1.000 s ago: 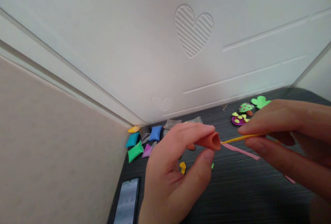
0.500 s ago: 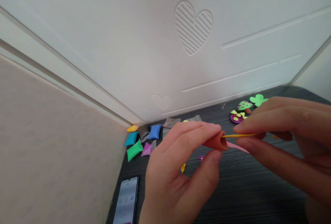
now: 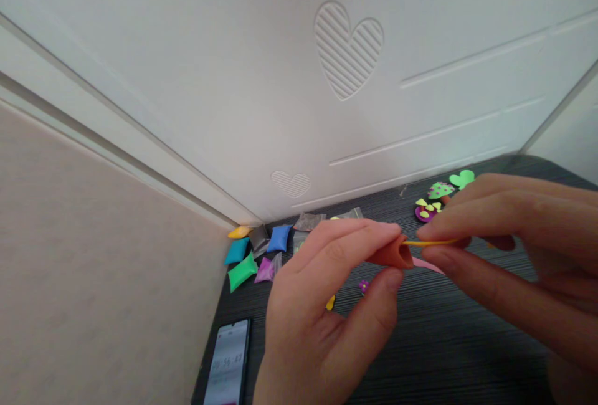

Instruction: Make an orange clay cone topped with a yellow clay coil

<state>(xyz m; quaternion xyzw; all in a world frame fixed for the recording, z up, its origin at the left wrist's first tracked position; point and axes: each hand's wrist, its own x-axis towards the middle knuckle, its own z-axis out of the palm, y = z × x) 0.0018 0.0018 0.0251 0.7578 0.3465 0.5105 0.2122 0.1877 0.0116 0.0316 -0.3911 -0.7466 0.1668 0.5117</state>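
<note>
My left hand (image 3: 327, 305) pinches a small orange-brown clay piece (image 3: 390, 254) shaped like a hollow cone between thumb and forefinger, its open end facing right. My right hand (image 3: 514, 255) pinches a thin yellow stick (image 3: 427, 243) whose tip reaches into the open end of the clay piece. Both hands hover above a dark striped table (image 3: 443, 343).
Several small coloured clay packets (image 3: 261, 249) lie at the table's back left corner. A phone (image 3: 227, 364) lies near the front left. Clay mushroom and leaf figures (image 3: 439, 196) sit at the back right, a pink strip (image 3: 427, 265) under my hands, small bits (image 3: 363, 285) nearby. White wall behind.
The yellow stick's tip has gone further into the clay piece's opening. Both hands have drifted slightly right and up together.
</note>
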